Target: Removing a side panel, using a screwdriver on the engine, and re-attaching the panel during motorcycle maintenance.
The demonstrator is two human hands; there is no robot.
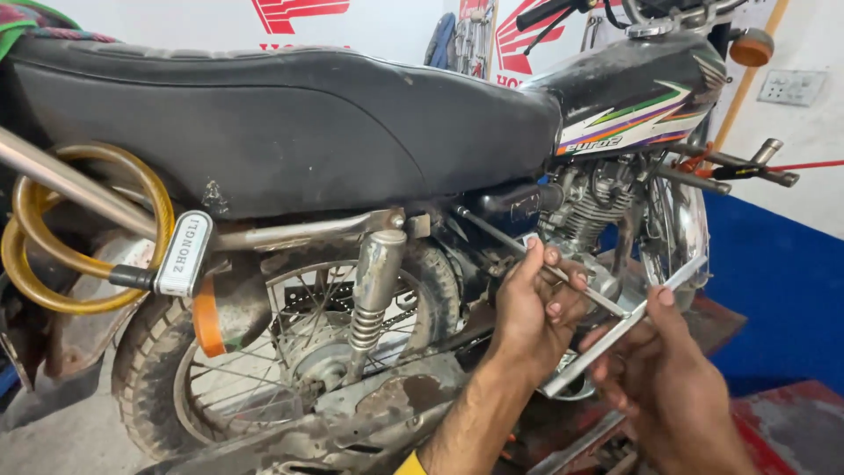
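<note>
Head view shows us mid-fitting: left hand [536, 308] pinches a thin rod [545, 268] beside the engine [589, 211], right hand [668, 387] clamps a flat bar [629, 327]; next we would align them carefully.

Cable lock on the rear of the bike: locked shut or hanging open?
Cannot tell. The yellow cable lock hangs coiled in loops, one end in its silver lock body; the other end is hidden.

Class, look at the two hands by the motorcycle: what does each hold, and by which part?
The left hand pinches a thin metal rod near its lower end. The right hand grips a flat metal bar at its middle.
</note>
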